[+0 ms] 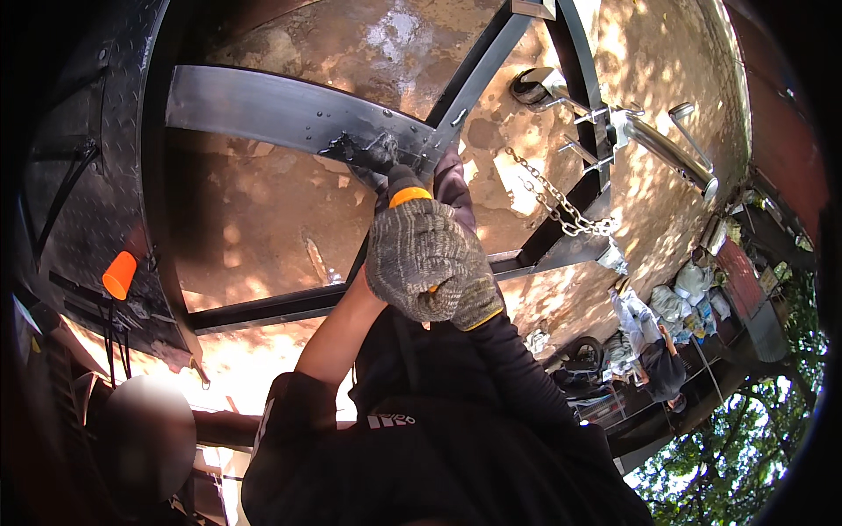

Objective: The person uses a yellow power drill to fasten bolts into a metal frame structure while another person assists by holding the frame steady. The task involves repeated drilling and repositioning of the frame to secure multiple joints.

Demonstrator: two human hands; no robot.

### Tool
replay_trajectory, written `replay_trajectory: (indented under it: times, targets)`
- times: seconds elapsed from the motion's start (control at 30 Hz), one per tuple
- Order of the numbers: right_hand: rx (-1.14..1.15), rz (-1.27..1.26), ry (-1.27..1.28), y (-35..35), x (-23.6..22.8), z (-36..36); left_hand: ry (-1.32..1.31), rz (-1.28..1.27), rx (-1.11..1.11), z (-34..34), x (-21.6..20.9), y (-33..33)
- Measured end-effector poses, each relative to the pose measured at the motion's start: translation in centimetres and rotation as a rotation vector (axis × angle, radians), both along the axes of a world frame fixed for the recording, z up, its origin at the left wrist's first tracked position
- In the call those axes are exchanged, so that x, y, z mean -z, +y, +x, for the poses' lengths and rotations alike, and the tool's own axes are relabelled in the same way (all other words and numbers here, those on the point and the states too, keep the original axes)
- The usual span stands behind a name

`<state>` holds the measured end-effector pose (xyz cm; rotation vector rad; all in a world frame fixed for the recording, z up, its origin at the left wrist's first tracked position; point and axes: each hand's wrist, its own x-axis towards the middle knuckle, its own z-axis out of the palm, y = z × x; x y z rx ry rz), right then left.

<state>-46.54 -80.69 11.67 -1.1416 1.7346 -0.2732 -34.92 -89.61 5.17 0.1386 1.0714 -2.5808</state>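
Observation:
A drill-like power tool [407, 186], with a black nose and an orange-yellow collar, points at the black steel beam [263, 105]. Its tip meets a wet, dark patch strewn with small dark bits. My right hand [447, 267], in a grey knit glove with a yellow-edged cuff, is closed around the tool's body. Against it lies my left hand [383, 263], at the end of a bare forearm, closed on the same tool. The two hands overlap, hiding most fingers and the grip. My legs show behind the tool.
Black frame members [272, 307] enclose wet brown ground. A metal chain [557, 202] and a jack with a wheel [537, 88] hang at the right. Left stand black tread plate [123, 105] and an orange tapered piece [119, 275]. Another person [662, 368] is near piled bags [693, 289].

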Motion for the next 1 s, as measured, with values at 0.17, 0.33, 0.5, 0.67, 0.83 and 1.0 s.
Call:
replay_trajectory:
  times: [0.17, 0.33, 0.5, 0.67, 0.83, 1.0]
  targets:
    - [-0.021, 0.041, -0.007, 0.5, 0.5, -0.1, -0.200, -0.315, 0.037, -0.3, -0.8, -0.8]
    - [0.210, 0.064, -0.146, -1.0, 0.5, -0.2, -0.441, -0.423, 0.199, -0.3, -0.3, -0.8]
    - [0.418, 0.120, -0.282, -1.9, 0.6, -0.1, -0.325, -0.386, 0.063, -0.7, -0.2, -0.5]
    - [0.586, 0.209, -0.396, -4.7, -0.9, -0.4, -0.621, -0.673, 0.256, -0.1, -0.3, -0.6]
    - [0.730, 0.080, -0.491, -2.9, 0.6, 0.2, -0.414, -0.326, 0.179, -0.8, -0.8, -1.1]
    - [0.554, -0.007, -0.366, -3.1, 0.5, 0.0, -0.217, -0.068, 0.119, -0.8, 0.1, -0.4]
